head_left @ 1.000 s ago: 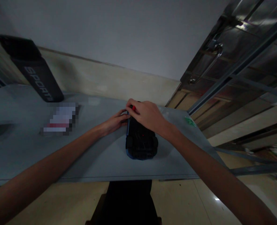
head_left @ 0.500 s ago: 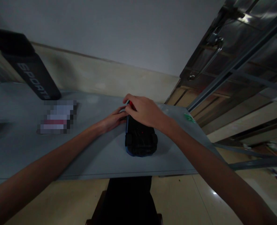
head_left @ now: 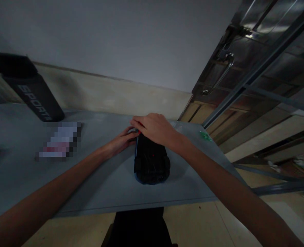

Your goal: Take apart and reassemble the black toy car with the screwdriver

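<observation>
A toy car point(head_left: 152, 161) rests upside down on the grey table, its black underside facing up. Blue bodywork shows along its edges, and two of its wheels are visible at the near end. My left hand point(head_left: 121, 141) presses its fingertips to the car's left side by the far end. Over that far end, my right hand point(head_left: 155, 127) is curled around a small red object point(head_left: 139, 128), mostly covered by the fingers; its kind cannot be made out. The far wheels are hidden under my right hand.
A dark bottle marked SPORTS point(head_left: 38, 94) stands at the back left, with a blurred-out flat item point(head_left: 60, 140) before it. Some green bits point(head_left: 205, 136) lie near the table's right edge. Beyond are a metal door point(head_left: 244, 44) and a metal frame point(head_left: 244, 87).
The view has tilted slightly up, so everything sits lower in the picture. My right hand's fingers have shifted a little around the red object. The car keeps its place on the table.
</observation>
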Motion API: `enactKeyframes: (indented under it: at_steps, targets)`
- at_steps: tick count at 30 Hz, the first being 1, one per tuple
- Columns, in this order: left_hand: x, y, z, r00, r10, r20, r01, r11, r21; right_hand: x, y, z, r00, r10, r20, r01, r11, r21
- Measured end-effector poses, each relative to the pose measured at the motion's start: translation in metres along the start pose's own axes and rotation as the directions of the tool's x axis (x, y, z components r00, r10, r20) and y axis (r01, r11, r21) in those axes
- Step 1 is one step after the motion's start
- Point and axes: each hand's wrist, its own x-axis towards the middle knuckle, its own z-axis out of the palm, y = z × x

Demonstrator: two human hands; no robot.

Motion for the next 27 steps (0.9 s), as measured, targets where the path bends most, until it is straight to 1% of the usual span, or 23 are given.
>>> enactKeyframes:
  at_steps: [2,4,6,10,12,15,16,20,21,25,27]
  targets:
    - [-0.0001,0.0002,-0.0007,1.000,0.006,0.003,-0.006,1.000,0.008,-0.0008,0.0022,-0.0011,1.000,-0.017,0.001,0.017,1.000,0.025]
    - [0.0003,-0.0001,-0.0016,1.000,0.010,0.005,-0.010,1.000,0.018,-0.0024,0.0039,-0.0016,0.998,-0.064,0.015,0.063,0.996,0.063]
    - [0.0008,-0.0007,-0.0022,1.000,0.008,0.007,-0.009,1.000,0.025,-0.0042,0.0038,-0.0017,0.996,-0.083,0.033,0.081,0.995,0.064]
    - [0.0007,-0.0012,-0.0025,1.000,0.008,0.005,-0.008,0.999,0.037,-0.0072,0.0016,-0.0007,1.000,-0.002,0.009,0.002,1.000,0.018]
    - [0.0005,-0.0010,-0.0027,1.000,0.009,0.010,-0.010,0.999,0.043,-0.0077,0.0024,0.0002,1.000,-0.029,-0.013,0.029,0.998,0.056]
    - [0.0009,-0.0009,-0.0040,1.000,0.010,0.022,-0.011,0.999,0.046,-0.0076,0.0050,0.0016,0.995,-0.096,-0.010,0.097,0.989,0.113]
    - [0.0013,-0.0012,-0.0047,1.000,0.011,0.022,-0.012,0.999,0.047,-0.0076,0.0055,0.0020,0.996,-0.090,-0.005,0.090,0.990,0.105]
    - [0.0034,-0.0034,-0.0074,1.000,0.014,0.014,-0.014,0.999,0.042,-0.0087,0.0049,0.0031,1.000,0.005,-0.013,-0.005,1.000,0.028]
    - [0.0038,-0.0040,-0.0077,1.000,0.013,0.012,-0.014,0.999,0.039,-0.0091,0.0049,0.0034,1.000,0.005,-0.016,-0.004,0.999,0.034]
    - [0.0044,-0.0045,-0.0071,1.000,0.004,-0.004,-0.004,1.000,0.024,-0.0088,0.0068,0.0048,0.998,-0.057,-0.002,0.057,0.993,0.099]
    - [0.0038,-0.0038,-0.0062,1.000,-0.002,-0.006,0.002,1.000,0.023,-0.0077,0.0072,0.0053,0.999,-0.050,0.005,0.049,0.995,0.088]
